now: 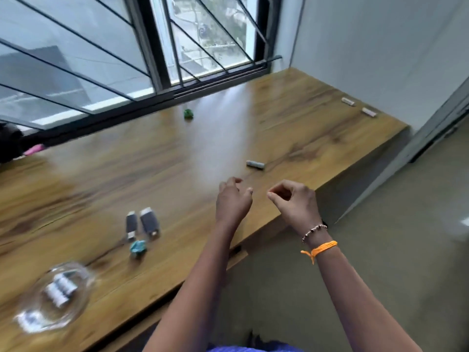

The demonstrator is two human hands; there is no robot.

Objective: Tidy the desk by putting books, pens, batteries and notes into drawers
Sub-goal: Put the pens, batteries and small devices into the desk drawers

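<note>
1. Wood-grain desk (pixel 177 158) runs beneath a barred window (pixel 101 59), with a pale wall on the right and a grey-green floor below the desk's front edge; the whole view is motion-blurred.
2. Left hand (pixel 232 201) hovers over the desk near its front edge, fingers loosely curled and slightly apart, holding nothing.
3. Right hand (pixel 295 203) hangs just beside the left, at the desk edge, thumb and forefinger curled close together; whether anything is pinched between them cannot be told.
4. On the right wrist sit a beaded bracelet (pixel 314 231) and an orange thread band (pixel 321 248).
5. A grey battery (pixel 255 164) lies on its side on the desk, a little beyond the two hands.
6. Two pale batteries (pixel 359 107) lie near the far right corner, close to the wall and well apart from the hands.
7. Two dark batteries (pixel 143 223) lie side by side left of the hands, with a crumpled teal note (pixel 138 247) just in front of them.
8. A crumpled green note (pixel 188 114) rests near the window sill.
9. A clear glass bowl (pixel 83 275) at the near left holds several more batteries, too blurred to count.
10. A pink object (pixel 34 149) shows at the far left edge; its kind is unclear.
</note>
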